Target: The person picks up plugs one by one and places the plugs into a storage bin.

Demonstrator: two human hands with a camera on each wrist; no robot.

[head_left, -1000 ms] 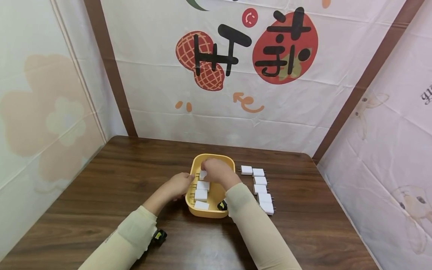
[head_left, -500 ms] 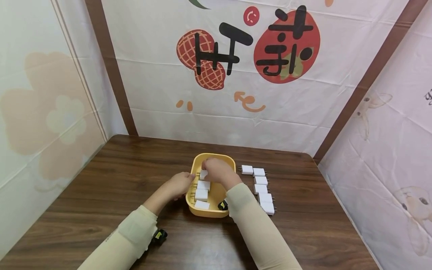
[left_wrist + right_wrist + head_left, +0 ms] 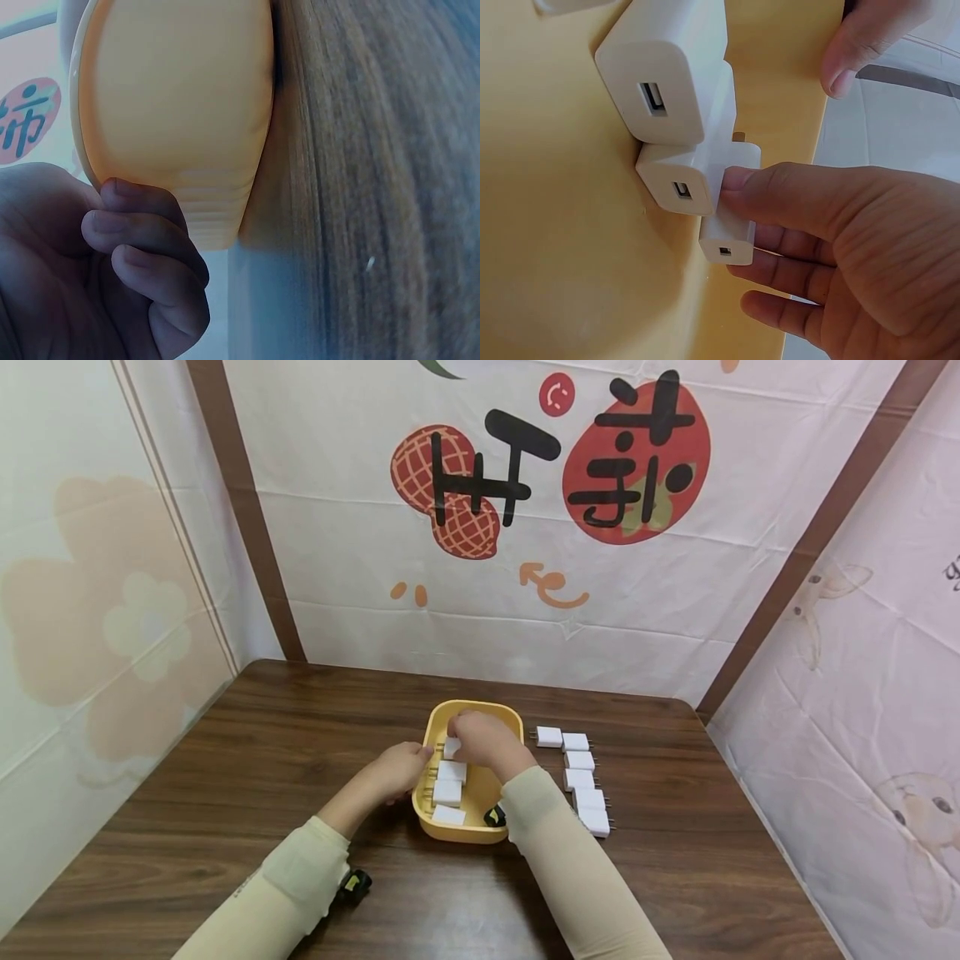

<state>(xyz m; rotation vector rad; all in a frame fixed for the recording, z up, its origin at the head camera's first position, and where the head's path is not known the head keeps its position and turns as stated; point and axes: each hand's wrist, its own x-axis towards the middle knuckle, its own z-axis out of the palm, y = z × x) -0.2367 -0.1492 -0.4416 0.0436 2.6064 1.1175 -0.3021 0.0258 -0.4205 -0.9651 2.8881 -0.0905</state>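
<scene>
A yellow plastic bin [image 3: 467,836] stands on the wooden table in the head view. My left hand [image 3: 396,772] grips its left rim, thumb on the inside, and curled fingers [image 3: 142,225] lie against the outer wall in the left wrist view. Reaching inside, my right hand [image 3: 486,745] pinches a white USB charger [image 3: 727,238] near the far left, thumb on its top. That charger lines up with several other white chargers [image 3: 447,792] along the bin's left wall, their metal prongs pointing left. In the right wrist view, neighbouring chargers [image 3: 656,94] show their USB ports.
Right of the bin, several more white chargers [image 3: 579,761] lie on the table [image 3: 300,727] in a staggered column. A black device [image 3: 352,887] sits under my left wrist; another [image 3: 495,816] shows by the right wrist, over the bin. A printed cloth [image 3: 480,635] hangs behind.
</scene>
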